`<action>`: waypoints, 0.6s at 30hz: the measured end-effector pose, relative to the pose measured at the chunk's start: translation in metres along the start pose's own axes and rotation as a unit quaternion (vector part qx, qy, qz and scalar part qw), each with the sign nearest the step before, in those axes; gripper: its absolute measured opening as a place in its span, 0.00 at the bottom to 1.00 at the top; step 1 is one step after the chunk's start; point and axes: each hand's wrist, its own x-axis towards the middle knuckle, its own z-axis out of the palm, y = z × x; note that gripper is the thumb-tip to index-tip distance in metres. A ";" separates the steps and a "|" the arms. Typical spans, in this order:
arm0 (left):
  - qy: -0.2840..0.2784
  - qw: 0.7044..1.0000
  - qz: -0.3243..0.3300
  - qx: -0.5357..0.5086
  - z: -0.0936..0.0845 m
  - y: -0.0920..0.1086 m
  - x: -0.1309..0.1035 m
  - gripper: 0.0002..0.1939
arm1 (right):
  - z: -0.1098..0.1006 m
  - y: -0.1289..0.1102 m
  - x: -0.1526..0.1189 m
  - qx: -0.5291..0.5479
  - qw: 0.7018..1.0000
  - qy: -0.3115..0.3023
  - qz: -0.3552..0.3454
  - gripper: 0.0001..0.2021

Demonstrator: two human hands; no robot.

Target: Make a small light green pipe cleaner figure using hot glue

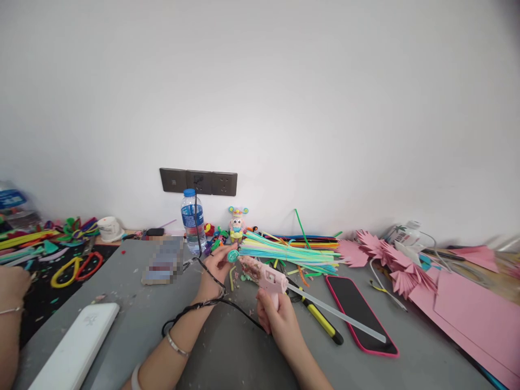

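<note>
My left hand (214,266) pinches a small round green piece (233,256) between its fingertips. Wrapped round the handle of a pink hot glue gun (273,280) is my right hand (278,315). The gun's nozzle points at the green piece, close to it; whether they touch I cannot tell. A long translucent glue stick (341,314) juts from the gun's rear. A black cord (195,306) runs over my left wrist. Just beyond my hands lies a bundle of pastel pipe cleaners (290,253), with a small figurine (236,223) behind my left hand.
A yellow-and-black utility knife (320,320) and a pink-cased phone (361,314) lie at right, near pink paper (479,319). Leftward are a water bottle (192,222), a blurred-out phone (164,261), scissors (75,272), a white power bank (77,346) and another person's arm (10,314).
</note>
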 end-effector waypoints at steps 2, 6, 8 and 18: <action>-0.007 1.000 -0.007 0.000 0.000 0.001 0.000 0.15 | 0.000 0.002 0.000 -0.004 1.000 0.007 -0.004 0.26; -0.012 1.000 -0.021 -0.018 -0.001 0.001 -0.001 0.16 | -0.001 0.004 0.001 -0.026 0.999 0.035 -0.014 0.25; -0.011 0.999 -0.024 -0.031 -0.001 0.001 -0.001 0.16 | -0.003 0.003 0.001 -0.035 0.998 0.049 -0.024 0.26; 0.024 0.989 -0.116 -0.090 0.009 -0.002 0.001 0.11 | 0.010 -0.036 0.001 0.194 0.978 -0.073 -0.027 0.22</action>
